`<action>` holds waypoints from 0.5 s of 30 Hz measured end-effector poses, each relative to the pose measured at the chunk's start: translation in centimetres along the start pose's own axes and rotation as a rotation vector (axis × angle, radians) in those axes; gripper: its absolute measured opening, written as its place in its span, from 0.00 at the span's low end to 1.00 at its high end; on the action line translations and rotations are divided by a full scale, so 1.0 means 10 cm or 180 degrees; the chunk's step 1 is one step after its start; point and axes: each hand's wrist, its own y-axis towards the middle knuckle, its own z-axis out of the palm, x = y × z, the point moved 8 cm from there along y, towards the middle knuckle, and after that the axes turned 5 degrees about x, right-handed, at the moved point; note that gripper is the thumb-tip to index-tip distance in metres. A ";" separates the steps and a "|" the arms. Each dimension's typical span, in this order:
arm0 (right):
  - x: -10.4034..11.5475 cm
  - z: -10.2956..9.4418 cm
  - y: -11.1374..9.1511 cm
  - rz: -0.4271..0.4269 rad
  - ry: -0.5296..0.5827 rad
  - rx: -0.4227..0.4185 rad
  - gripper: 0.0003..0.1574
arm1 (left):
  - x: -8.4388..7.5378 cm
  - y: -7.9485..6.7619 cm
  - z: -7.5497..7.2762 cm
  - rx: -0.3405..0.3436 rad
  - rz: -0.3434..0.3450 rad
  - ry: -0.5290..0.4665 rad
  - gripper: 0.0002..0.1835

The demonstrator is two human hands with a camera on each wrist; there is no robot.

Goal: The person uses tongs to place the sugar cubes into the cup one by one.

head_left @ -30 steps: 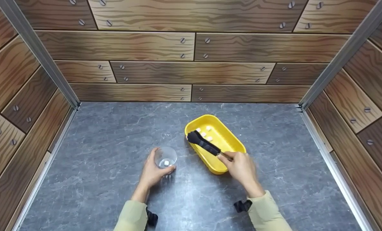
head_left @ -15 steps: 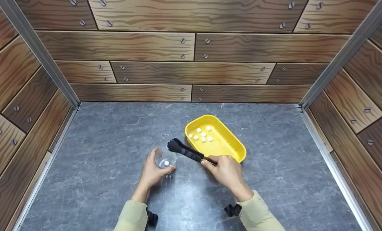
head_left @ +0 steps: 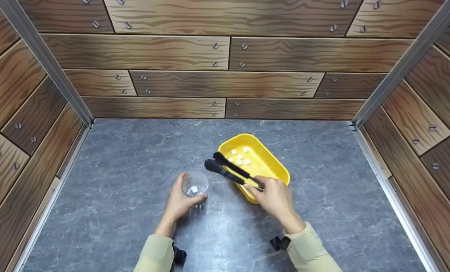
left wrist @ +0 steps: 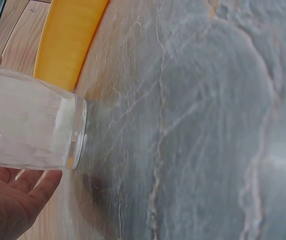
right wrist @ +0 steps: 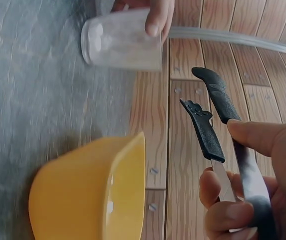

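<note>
Pinching tongs in the right grip, pointing their parted tips far-left past the left rim of the tray; clasping a cup in the left grip, near-left of those tips.

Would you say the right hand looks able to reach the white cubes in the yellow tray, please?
Likely yes: the right hand holds spread tongs by the yellow tray, which lies uncovered.

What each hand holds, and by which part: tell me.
The left hand holds the clear cup around its sides; the right hand holds the tongs by their metal arms.
</note>
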 end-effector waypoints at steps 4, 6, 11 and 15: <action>-0.14 -0.08 0.01 0.0122 -0.0027 -0.0056 0.24 | 0.00 0.01 0.00 -0.0017 0.0007 0.0025 0.56; -0.21 -0.11 0.02 0.0190 -0.0075 -0.0091 0.25 | 0.00 0.01 0.00 -0.0024 0.0019 0.0040 0.56; -0.39 -0.17 0.03 0.0390 -0.0130 -0.0082 0.27 | 0.00 0.00 0.00 -0.0019 -0.0009 0.0033 0.56; -0.51 -0.19 0.04 0.0514 -0.0203 -0.0026 0.27 | -0.01 0.00 0.01 0.0005 -0.0049 -0.0026 0.56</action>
